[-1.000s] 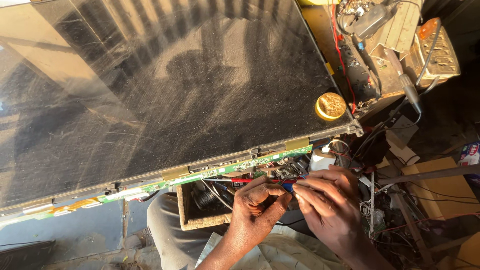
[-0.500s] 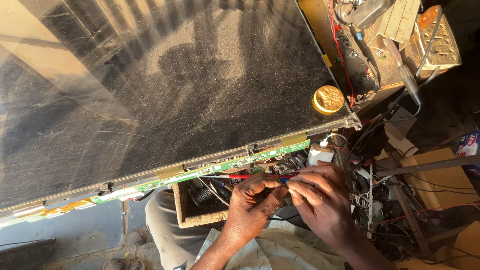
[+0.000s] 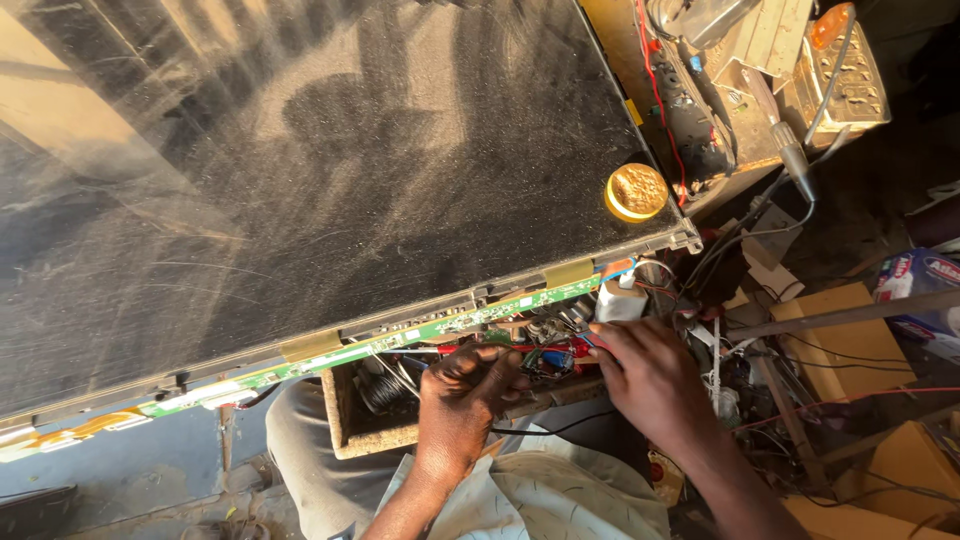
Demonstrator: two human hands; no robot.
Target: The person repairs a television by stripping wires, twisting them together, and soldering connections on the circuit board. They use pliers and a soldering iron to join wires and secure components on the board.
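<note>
Left hand (image 3: 465, 400): your forearm rises from the bottom edge, wrist straight, fingers curled tight into a pinch, knuckles up | Right hand (image 3: 650, 375): your forearm enters from the lower right, back of hand up, fingers bent and reaching left | Both: hands close together, fingertips nearly meeting at centre

There are 2 hands: 1 left hand (image 3: 462, 398) and 1 right hand (image 3: 650, 378). There is 1 large dark screen panel (image 3: 300, 170) and 1 long green circuit strip (image 3: 400, 342) along its lower edge. On the panel stands 1 round yellow lid (image 3: 636, 191). Between the hands there is 1 red probe (image 3: 530, 349). Below the strip there is 1 open wooden box (image 3: 345, 420). At the right there is 1 soldering iron (image 3: 790, 150) and 1 long metal bar (image 3: 850, 313). The loose wires are too many and too tangled to count.
</note>
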